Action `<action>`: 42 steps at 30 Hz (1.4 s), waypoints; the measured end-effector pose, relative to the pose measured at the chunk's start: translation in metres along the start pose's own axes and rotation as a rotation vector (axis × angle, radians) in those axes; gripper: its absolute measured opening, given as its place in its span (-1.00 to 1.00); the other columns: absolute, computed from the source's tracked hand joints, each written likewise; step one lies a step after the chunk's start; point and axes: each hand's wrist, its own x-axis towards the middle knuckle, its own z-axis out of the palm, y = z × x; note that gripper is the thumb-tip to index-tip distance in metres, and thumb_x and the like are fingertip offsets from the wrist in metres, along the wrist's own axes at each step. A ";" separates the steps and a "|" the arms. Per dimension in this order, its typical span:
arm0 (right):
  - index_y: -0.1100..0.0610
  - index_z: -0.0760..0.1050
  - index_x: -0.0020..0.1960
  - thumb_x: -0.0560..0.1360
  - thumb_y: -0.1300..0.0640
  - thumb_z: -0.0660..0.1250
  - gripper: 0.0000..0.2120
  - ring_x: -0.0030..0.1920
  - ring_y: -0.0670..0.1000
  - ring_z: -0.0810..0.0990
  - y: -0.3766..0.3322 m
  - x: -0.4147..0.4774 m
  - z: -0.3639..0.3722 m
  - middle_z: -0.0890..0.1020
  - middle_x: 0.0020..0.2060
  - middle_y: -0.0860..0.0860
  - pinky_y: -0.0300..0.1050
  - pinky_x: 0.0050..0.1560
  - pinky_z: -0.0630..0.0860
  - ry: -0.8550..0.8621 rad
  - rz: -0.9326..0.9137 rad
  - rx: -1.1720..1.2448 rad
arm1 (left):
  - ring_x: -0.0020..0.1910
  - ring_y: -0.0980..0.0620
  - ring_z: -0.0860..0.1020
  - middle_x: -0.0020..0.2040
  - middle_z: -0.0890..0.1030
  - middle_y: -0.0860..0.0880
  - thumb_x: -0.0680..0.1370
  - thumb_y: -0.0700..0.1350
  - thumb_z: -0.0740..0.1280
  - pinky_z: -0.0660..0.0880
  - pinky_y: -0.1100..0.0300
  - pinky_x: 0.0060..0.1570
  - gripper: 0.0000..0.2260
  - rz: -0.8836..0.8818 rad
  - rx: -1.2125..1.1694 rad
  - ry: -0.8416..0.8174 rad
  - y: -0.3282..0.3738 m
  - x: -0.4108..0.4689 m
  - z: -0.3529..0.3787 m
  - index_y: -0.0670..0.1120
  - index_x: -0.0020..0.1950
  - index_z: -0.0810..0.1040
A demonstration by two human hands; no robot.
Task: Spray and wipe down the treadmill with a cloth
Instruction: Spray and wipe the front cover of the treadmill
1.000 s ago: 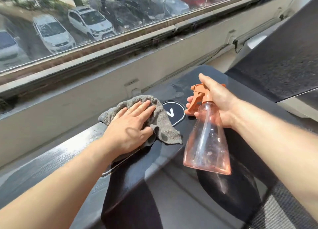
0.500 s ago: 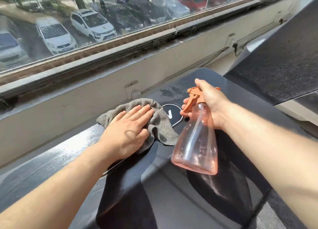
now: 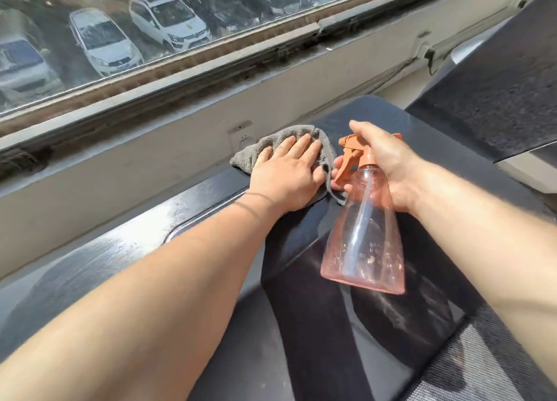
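Note:
My left hand (image 3: pixel 287 176) lies flat with straight fingers on a grey cloth (image 3: pixel 247 156), pressing it onto the black front cover of the treadmill (image 3: pixel 120 250). The cloth covers the round logo badge. My right hand (image 3: pixel 388 165) grips the neck of a clear pink spray bottle (image 3: pixel 366 238) with an orange trigger head (image 3: pixel 351 153); fingers curl round the trigger. The bottle hangs tilted just right of the cloth, above the cover. It looks almost empty.
A pale wall with a socket plate (image 3: pixel 241 135) and a window sill (image 3: pixel 180 81) run just beyond the treadmill. A second treadmill's dark belt (image 3: pixel 497 84) rises at the right. The ribbed belt (image 3: pixel 482 364) lies at the lower right.
My left hand has slid the cloth to the right, over the round badge, closer to the bottle. The bottle in my right hand has stayed beside it.

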 end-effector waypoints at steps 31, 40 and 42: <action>0.04 0.56 -0.10 0.51 -0.26 0.30 -0.64 -0.28 0.09 0.67 0.134 -0.109 0.158 0.65 -0.34 0.02 -0.22 -0.39 0.48 -0.499 0.274 -0.199 | 0.58 0.05 -0.05 0.61 -0.05 0.10 0.62 0.19 -0.04 -0.06 -0.19 0.47 -0.50 -1.166 -0.048 0.109 -0.147 -0.278 -0.016 0.22 0.57 0.02; 0.15 0.56 -0.20 0.48 -0.32 0.29 -0.49 -0.32 0.10 0.65 0.111 -0.091 0.143 0.63 -0.35 0.10 -0.26 -0.46 0.50 -0.377 0.229 -0.180 | 0.57 0.03 0.00 0.61 0.04 0.09 0.65 0.12 -0.10 -0.09 -0.17 0.49 -0.54 -0.852 -0.076 0.028 -0.141 -0.213 -0.025 0.17 0.58 0.05; 0.12 0.56 -0.16 0.48 -0.32 0.30 -0.52 -0.27 0.12 0.65 0.099 -0.082 0.123 0.64 -0.32 0.08 -0.22 -0.42 0.53 -0.327 0.198 -0.153 | 0.58 0.03 -0.03 0.61 0.00 0.10 0.65 0.14 -0.10 -0.10 -0.17 0.48 -0.54 -0.679 -0.070 0.037 -0.113 -0.181 -0.017 0.20 0.58 0.01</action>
